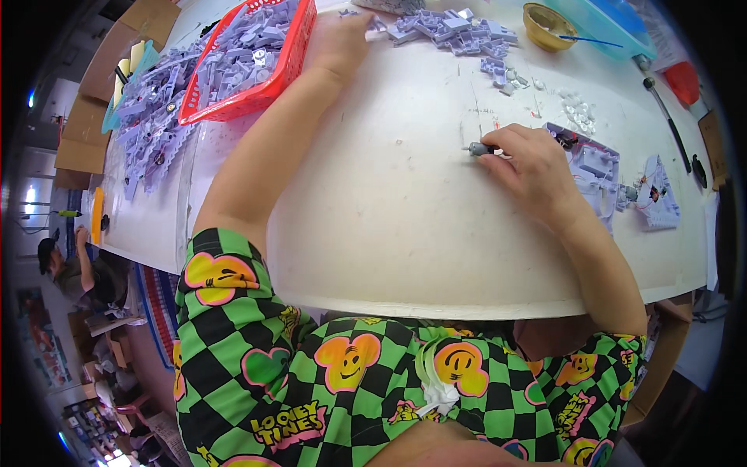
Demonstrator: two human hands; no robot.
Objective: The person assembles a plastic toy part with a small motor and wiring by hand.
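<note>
A small silver-grey cylindrical motor (pixel 478 149) with a thin shaft is pinched between the thumb and fingers of my right hand (pixel 529 167), just above the table. Beside that hand lies a lilac plastic housing (pixel 597 165) with dark parts inside. At the far side my left hand (pixel 341 45) reaches past the red basket (pixel 233 107) to a few small lilac pieces (pixel 377 25). Its fingertips are too small and partly hidden, so their grip does not show. Lilac plastic parts (pixel 253 58) fill the basket.
Loose lilac parts (pixel 159 128) spread left of the basket, and another pile (pixel 455 33) lies at the back. Small clear pieces (pixel 577 113), a yellowish bowl (pixel 542 31) and a lilac triangular part (pixel 658 196) sit on the right. Another person (pixel 74 265) is beyond the table's left edge.
</note>
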